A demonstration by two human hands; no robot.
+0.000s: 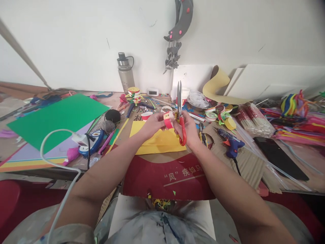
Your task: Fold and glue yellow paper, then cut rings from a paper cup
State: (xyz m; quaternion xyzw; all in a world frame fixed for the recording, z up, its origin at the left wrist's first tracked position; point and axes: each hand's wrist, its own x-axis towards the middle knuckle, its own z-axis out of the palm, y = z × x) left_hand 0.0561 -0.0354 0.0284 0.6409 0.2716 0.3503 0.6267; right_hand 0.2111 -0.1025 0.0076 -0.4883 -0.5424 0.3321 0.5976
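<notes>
Left hand (153,124) pinching red ring (168,119), right hand (191,127) gripping scissors (182,130) — blade edges (179,96) upright, free

Left of frame: a low passage is left over the flat green sheet (63,118). Lower left: the way is crossed by a white cable (61,204). Right of centre: passage is obstructed by the glue gun (232,146); upper centre, by the bottle (126,76) and upright scissors (180,101).

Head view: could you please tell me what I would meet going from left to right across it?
Green sheet → bottle → left hand → red-handled scissors → glue gun → black phone.
</notes>
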